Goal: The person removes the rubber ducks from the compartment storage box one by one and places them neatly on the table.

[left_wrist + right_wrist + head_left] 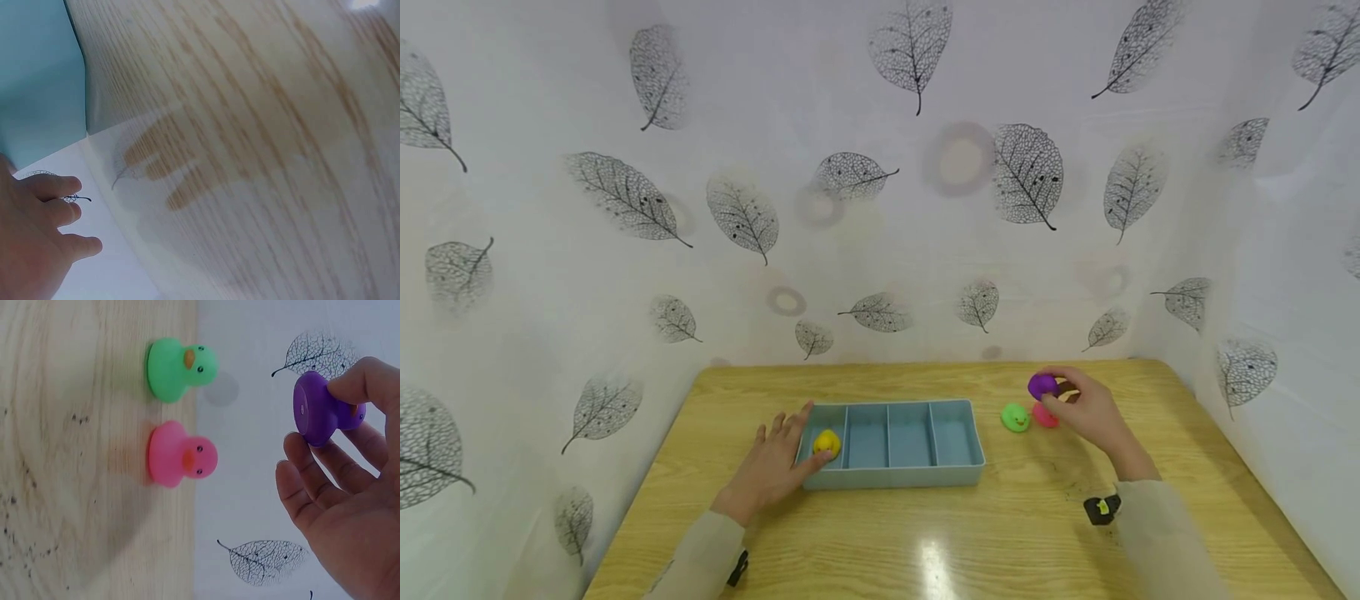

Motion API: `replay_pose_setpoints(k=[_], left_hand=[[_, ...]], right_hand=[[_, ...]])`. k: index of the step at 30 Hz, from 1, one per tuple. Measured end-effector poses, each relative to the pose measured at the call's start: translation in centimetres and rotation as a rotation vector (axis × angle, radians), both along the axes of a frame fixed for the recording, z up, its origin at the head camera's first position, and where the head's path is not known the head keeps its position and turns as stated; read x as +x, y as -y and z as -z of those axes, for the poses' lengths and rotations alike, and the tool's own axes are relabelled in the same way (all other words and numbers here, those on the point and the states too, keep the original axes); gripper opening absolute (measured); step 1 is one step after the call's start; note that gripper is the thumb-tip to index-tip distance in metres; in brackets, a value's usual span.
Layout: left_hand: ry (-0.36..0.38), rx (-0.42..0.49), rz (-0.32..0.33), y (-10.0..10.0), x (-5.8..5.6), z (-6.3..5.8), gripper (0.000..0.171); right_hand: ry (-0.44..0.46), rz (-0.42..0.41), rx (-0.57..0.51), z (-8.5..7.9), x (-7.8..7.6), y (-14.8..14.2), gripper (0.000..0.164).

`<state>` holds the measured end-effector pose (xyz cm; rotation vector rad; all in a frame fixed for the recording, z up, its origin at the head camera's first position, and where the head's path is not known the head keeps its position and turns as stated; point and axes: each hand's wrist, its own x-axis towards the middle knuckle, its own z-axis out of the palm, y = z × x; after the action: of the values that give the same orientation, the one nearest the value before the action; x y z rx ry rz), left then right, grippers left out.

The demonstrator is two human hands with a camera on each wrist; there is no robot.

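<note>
A purple rubber duck (315, 409) is pinched between thumb and fingers of my right hand (1092, 410), held up off the table with its flat base showing in the right wrist view. Below it on the table stand a green rubber duck (1016, 417) and a pink rubber duck (181, 454), the pink one partly covered by that hand in the head view. My left hand (769, 467) rests against the left end of a blue divided tray (891, 477), fingers spread and thumb over its front rim. In the tray's leftmost compartment sits a yellow rubber duck (827, 443).
The tray lies on a wooden table (925, 533); its other compartments hold no ducks. A white curtain (880, 250) with a leaf print surrounds the back and sides of the table. Small dark specks (12, 500) mark the wood near the right arm.
</note>
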<state>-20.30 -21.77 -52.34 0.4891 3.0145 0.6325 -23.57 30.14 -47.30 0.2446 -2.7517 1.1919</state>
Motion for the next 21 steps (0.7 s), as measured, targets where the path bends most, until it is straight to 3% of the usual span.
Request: replay_pose_setpoints(k=[10,21], left_hand=[[0.007,0.008,0.002,0.0,0.1,0.1,0.091],[0.006,0.009,0.003,0.0,0.0,0.2,0.091]], right_hand=[[-0.010,0.035,0.047,0.9,0.2,-2.3,0.041],[-0.029,0.066,0.025,2.0,0.1,-4.3,0.044]])
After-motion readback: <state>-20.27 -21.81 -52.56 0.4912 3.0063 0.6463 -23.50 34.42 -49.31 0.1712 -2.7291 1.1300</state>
